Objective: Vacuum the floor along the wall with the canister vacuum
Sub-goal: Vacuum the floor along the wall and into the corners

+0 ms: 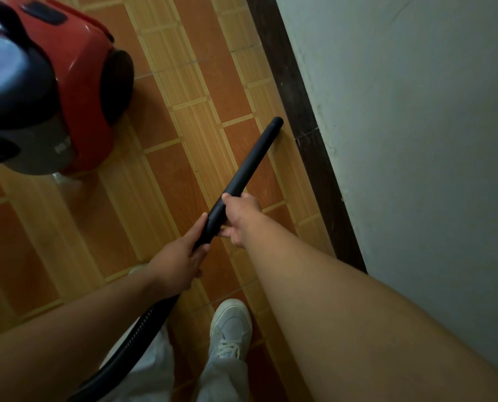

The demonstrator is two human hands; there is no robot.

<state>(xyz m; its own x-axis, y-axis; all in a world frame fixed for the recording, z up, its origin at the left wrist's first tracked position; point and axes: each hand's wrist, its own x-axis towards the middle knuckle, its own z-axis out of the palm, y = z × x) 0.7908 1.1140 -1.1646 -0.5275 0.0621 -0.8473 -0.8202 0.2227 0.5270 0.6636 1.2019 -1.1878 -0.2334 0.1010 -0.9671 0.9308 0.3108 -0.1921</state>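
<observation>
Head view: the left hand (181, 262) and the right hand (239, 219) both grasp the black wand (250, 166). Its tip points toward 1 o'clock, just beside the dark baseboard (300, 111). The red canister vacuum (68, 91) stands at 10 o'clock on the tiled floor (184, 53).

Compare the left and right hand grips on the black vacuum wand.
Left hand holds the black vacuum wand at its near end, by the ribbed hose; right hand holds it farther along, toward the tip. Left hand sits on the red canister side; right hand on the wall side. Both have fingers curled round the wand.
</observation>
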